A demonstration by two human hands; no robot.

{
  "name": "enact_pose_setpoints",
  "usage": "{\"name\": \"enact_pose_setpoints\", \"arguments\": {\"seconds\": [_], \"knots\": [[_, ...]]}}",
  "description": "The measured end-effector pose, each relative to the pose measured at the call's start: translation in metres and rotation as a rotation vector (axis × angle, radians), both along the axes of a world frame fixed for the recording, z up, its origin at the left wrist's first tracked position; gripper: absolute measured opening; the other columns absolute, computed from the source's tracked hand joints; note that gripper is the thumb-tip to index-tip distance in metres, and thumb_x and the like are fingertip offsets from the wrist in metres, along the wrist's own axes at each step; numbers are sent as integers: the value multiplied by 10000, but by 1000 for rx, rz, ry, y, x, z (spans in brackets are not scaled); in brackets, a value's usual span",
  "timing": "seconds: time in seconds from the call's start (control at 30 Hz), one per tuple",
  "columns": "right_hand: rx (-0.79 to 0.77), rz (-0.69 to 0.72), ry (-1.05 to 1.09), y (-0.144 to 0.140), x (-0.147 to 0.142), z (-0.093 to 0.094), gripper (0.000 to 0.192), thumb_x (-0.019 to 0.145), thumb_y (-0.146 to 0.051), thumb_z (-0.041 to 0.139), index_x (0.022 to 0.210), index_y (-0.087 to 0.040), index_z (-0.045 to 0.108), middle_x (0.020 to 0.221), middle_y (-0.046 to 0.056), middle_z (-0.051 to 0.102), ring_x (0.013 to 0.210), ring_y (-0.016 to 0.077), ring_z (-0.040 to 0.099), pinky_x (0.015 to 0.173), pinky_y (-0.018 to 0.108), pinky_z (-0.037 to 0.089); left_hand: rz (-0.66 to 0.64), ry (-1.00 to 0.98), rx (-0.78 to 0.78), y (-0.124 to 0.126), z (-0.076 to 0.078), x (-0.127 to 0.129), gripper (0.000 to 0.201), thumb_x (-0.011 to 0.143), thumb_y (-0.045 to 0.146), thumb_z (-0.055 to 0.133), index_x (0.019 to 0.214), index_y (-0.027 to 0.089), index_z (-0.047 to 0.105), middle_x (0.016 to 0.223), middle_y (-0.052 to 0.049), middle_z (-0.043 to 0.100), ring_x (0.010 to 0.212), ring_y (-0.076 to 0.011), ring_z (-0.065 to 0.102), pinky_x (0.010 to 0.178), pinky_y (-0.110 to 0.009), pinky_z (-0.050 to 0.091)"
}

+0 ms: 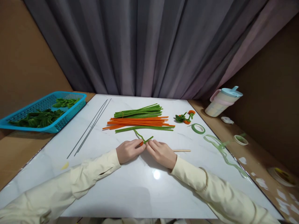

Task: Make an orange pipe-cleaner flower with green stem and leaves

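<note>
Pinching the green stem [143, 137] between both hands, left [129, 151] and right [162, 154], I judged tight, even twists over the orange piece [141, 143] best.

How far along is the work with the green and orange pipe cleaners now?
Done: one small green-and-orange twisted flower lies by the green tape roll. In hand: left hand and right hand pinch a green stem with orange tip. Left: a stack of straight pipe cleaners.

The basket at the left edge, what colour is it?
The basket is bright blue mesh plastic, holding green pieces; it shows in the head view.
</note>
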State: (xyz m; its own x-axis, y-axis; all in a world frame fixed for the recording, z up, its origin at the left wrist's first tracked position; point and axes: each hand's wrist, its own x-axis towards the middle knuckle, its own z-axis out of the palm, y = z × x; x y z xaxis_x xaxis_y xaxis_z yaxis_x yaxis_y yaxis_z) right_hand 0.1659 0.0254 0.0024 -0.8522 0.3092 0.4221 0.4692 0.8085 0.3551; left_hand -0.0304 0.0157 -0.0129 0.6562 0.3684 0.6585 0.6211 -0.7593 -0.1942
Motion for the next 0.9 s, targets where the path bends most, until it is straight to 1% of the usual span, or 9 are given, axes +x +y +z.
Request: {"name": "enact_pose_setpoints", "arguments": {"seconds": [0.1, 0.23, 0.3, 0.43, 0.6, 0.7, 0.9], "knots": [[-23, -32, -23, 0, -1, 0, 240, 892, -97, 320, 947, -63, 551, 788, 107, 570, 661, 195, 516, 446, 285, 403, -2, 4, 0, 0, 0, 0, 155, 864, 120, 419, 929, 135, 558, 869, -96, 661, 686, -133, 632, 502, -181, 489], [-46, -59, -30, 0, -1, 1, 233, 893, -99, 325, 995, -67, 532, 793, 107, 570, 665, 204, 509, 429, 292, 380, -18, 3, 4, 0, 1, 0, 166, 873, 119, 403, 939, 132, 555, 863, -93, 662, 698, -128, 635, 508, -173, 489], [-70, -56, -28, 1, 0, 2, 224, 897, -101, 326, 1000, -84, 525, 787, 99, 570, 664, 203, 506, 422, 290, 362, -26, 0, 3, 0, 1, 0, 164, 873, 118, 404, 937, 130, 554, 855, -92, 662, 693, -127, 635, 506, -173, 488], [-140, -17, 8, 5, 1, 0, 187, 907, -117, 342, 925, -123, 528, 737, 64, 562, 647, 183, 501, 427, 269, 336, -39, 9, -5, 0, 0, -1, 147, 864, 115, 423, 938, 127, 550, 860, -92, 662, 692, -134, 635, 497, -182, 488], [-279, -8, 161, 7, -1, -7, 254, 935, -169, 288, 813, -153, 511, 701, 46, 558, 649, 156, 511, 502, 244, 383, -55, -6, 11, 1, -2, -2, 151, 863, 110, 420, 958, 137, 535, 883, -96, 658, 726, -131, 640, 519, -176, 493], [-386, -21, 278, 4, -3, -9, 266, 936, -174, 269, 796, -159, 495, 694, 37, 569, 629, 136, 524, 553, 231, 416, -55, -12, 22, 1, -2, -1, 154, 867, 113, 418, 977, 143, 521, 894, -100, 659, 748, -133, 642, 527, -177, 496], [-571, -26, 464, -2, -8, -7, 253, 944, -187, 272, 804, -163, 482, 651, 16, 582, 549, 105, 534, 538, 199, 423, -67, -20, 20, -1, -1, -1, 156, 861, 113, 438, 999, 140, 505, 908, -112, 658, 757, -144, 646, 537, -191, 507]]}}
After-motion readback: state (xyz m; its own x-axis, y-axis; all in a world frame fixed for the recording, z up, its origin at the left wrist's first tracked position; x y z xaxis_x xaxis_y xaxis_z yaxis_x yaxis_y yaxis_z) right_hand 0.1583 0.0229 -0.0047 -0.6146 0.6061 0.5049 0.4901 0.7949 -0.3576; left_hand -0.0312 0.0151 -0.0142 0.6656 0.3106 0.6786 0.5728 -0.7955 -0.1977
